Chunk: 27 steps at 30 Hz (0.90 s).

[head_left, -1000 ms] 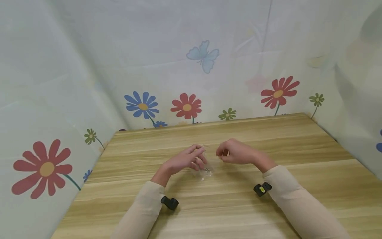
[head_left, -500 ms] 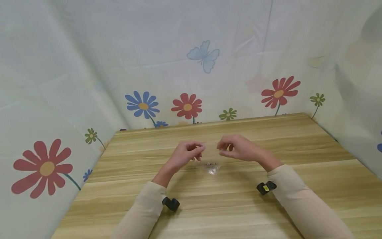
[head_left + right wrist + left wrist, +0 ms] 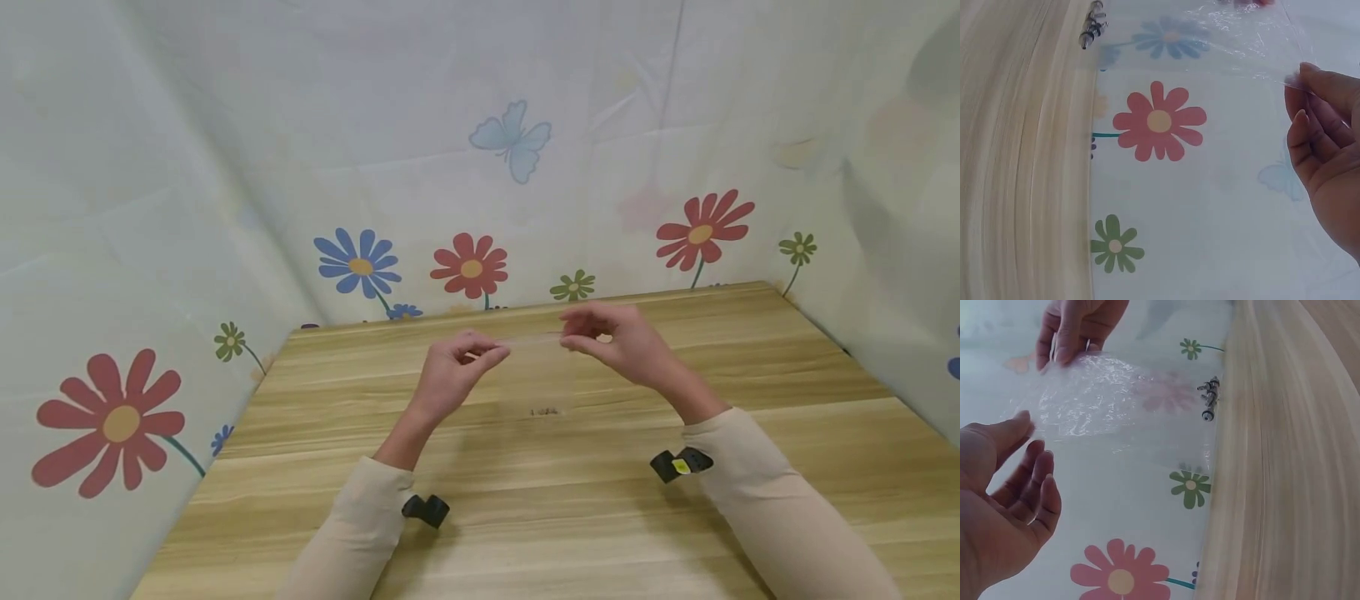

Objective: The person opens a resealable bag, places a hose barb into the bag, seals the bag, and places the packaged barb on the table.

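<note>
A clear plastic bag (image 3: 534, 379) hangs spread between both hands above the wooden table. My left hand (image 3: 447, 371) pinches its upper left corner between thumb and fingers. The opposite top corner is pinched by my right hand (image 3: 626, 346). Several small metal screw-like pieces (image 3: 1209, 399) lie gathered along the bag's bottom edge, their exact kind too small to make out. In the right wrist view the bag's film (image 3: 1241, 37) stretches away from the right thumb and fingertips, with the metal pieces (image 3: 1092, 26) at its far end.
The wood-grain table (image 3: 525, 517) reaches back to a pale curtain (image 3: 420, 125) printed with flowers and a butterfly. Each beige sleeve carries a small black wrist camera, the left one (image 3: 426, 510) and the right one (image 3: 680, 464).
Both hands have risen and moved apart, the right one farther to the right. The bag went from crumpled low by the left hand to hanging flat between both hands.
</note>
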Motion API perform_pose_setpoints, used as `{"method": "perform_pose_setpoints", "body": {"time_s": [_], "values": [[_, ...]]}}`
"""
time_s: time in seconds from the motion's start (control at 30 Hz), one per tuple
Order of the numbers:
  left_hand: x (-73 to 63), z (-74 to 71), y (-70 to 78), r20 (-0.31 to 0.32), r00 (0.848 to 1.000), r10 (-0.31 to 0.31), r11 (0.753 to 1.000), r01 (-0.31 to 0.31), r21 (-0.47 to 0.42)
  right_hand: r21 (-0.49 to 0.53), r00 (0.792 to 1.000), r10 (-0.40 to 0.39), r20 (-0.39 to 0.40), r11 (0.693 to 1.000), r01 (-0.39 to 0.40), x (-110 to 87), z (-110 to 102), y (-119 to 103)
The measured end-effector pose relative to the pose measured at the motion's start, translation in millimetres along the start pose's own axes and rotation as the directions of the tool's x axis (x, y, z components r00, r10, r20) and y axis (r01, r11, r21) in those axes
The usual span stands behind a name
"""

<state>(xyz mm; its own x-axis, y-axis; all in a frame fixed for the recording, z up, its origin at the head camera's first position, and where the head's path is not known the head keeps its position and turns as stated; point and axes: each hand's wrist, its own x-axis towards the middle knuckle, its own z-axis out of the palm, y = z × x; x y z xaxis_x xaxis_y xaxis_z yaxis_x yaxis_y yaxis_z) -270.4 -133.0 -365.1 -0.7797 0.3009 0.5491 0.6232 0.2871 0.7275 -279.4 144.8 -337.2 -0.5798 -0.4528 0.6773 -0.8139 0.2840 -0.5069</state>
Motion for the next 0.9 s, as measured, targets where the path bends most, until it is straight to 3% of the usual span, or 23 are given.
{"method": "perform_pose_setpoints", "body": {"time_s": [0.17,0.3,0.47,0.67,0.8,0.9], "values": [[0.0,-0.4,-8.9,0.074,0.994,-0.078,0.997,0.076,0.034,-0.056,0.995,0.067,0.075,0.996,-0.063,-4.0,3,6],[-1.4,0.1,-18.2,0.148,0.973,-0.179,0.983,0.170,0.072,-0.055,0.979,0.143,0.144,0.989,-0.137,-7.7,8,13],[0.3,4.4,-21.3,0.200,0.953,-0.226,0.972,0.234,-0.016,0.005,0.972,0.179,0.154,0.983,-0.182,-8.3,12,19],[-0.6,19.9,-18.0,0.215,0.952,-0.218,0.954,0.255,-0.159,0.130,0.938,0.262,0.226,0.947,-0.295,-10.6,22,25],[-2.6,29.9,-18.2,0.193,0.959,-0.206,0.949,0.244,-0.199,0.247,0.943,0.246,0.223,0.922,-0.299,-12.5,31,25],[-3.7,34.5,-17.7,0.147,0.965,-0.217,0.945,0.246,-0.216,0.271,0.949,0.244,0.200,0.917,-0.293,-13.0,35,24]]}}
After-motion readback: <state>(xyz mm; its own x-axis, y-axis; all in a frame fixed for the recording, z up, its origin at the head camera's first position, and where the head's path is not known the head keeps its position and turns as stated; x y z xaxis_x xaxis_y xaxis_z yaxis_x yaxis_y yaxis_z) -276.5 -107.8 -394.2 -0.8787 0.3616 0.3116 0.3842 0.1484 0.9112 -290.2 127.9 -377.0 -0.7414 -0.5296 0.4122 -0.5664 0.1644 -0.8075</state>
